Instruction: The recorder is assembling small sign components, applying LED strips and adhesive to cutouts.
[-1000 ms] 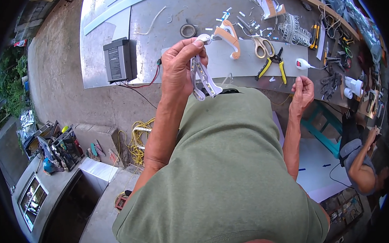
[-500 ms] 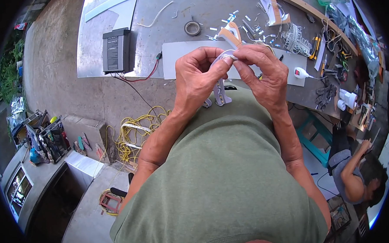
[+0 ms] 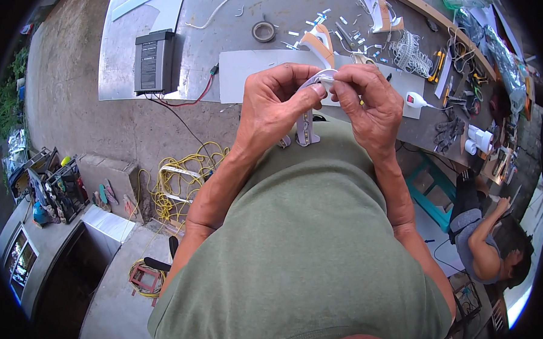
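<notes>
My left hand [image 3: 269,106] is closed around a white hollow sign letter [image 3: 308,133] in front of my chest. Small LED modules show along the inside of its lower part. My right hand [image 3: 371,101] pinches at the letter's top edge, its thumb and forefinger meeting at a small white piece [image 3: 327,80]. Fingers hide much of that piece, so I cannot tell what it is. Just beyond my hands, a white letter with a brown face [image 3: 320,46] lies on the metal work table [image 3: 217,35].
A grey power supply [image 3: 155,62] stands at the table's left, its red and black wires running off. Tape [image 3: 263,31], loose LED modules [image 3: 407,51], cutters and a white glue bottle [image 3: 415,100] lie about. A person [image 3: 483,239] sits at the right near a teal stool [image 3: 430,193].
My right thumb and fingers have shifted slightly at the letter's top edge, and more of the small white piece shows. The whole view has moved a little; the left hand keeps its hold.
</notes>
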Tool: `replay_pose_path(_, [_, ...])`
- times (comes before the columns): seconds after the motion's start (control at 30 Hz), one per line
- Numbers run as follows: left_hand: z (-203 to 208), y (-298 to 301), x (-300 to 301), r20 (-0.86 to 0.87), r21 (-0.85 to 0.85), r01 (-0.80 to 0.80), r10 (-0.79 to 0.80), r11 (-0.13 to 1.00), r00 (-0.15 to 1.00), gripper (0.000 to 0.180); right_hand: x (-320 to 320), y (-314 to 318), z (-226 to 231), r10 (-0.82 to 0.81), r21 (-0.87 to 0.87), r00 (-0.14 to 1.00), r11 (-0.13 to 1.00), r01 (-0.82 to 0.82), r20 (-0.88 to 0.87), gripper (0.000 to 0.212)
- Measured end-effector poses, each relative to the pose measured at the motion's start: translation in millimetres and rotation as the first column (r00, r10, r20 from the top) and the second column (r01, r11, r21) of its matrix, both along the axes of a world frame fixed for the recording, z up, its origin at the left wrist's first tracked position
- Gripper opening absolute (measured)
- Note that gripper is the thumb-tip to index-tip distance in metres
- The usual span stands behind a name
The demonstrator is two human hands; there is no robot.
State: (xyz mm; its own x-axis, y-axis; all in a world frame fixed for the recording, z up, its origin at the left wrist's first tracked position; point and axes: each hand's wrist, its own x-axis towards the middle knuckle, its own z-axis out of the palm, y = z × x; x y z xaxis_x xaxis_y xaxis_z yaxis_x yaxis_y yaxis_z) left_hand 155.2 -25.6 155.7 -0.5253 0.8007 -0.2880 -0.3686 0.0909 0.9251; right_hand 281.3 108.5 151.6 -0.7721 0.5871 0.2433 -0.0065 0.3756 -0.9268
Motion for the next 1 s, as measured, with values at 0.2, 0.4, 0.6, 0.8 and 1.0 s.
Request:
replay_pose_path(0.2, [-16.1,3.5,-11.8,0.276,0.053,0.011,-0.025,0.999,0.961,0.027,-1.4,3.4,-12.9,-0.009,-0.190,0.997,0.982,0.024,0.080,0.010])
replay_pose_path(0.4, [-23.2,7.8,-16.9,0.337,-0.006,0.043,-0.039,0.999,0.941,0.028,-0.9,4.1,-22.9,-0.001,-0.340,0.992,0.939,0.045,0.127,0.011])
replay_pose_path(0.6, [-28.3,6.2,-16.4,0.236,-0.019,0.073,-0.066,0.997,0.970,0.026,-0.1,4.0,-24.5,0.005,-0.348,0.994,0.937,0.034,0.112,0.011])
replay_pose_path(0.8, [-24.6,5.4,-16.1,0.209,-0.024,0.083,-0.076,0.996,0.975,0.027,1.2,8.4,-24.5,0.051,-0.342,0.992,0.940,-0.009,0.115,0.010])
replay_pose_path(1.0, [-23.4,5.3,-15.5,0.231,-0.027,0.088,-0.080,0.996,0.970,0.027,0.5,7.9,-23.6,0.052,-0.340,0.994,0.940,-0.015,0.098,0.010])
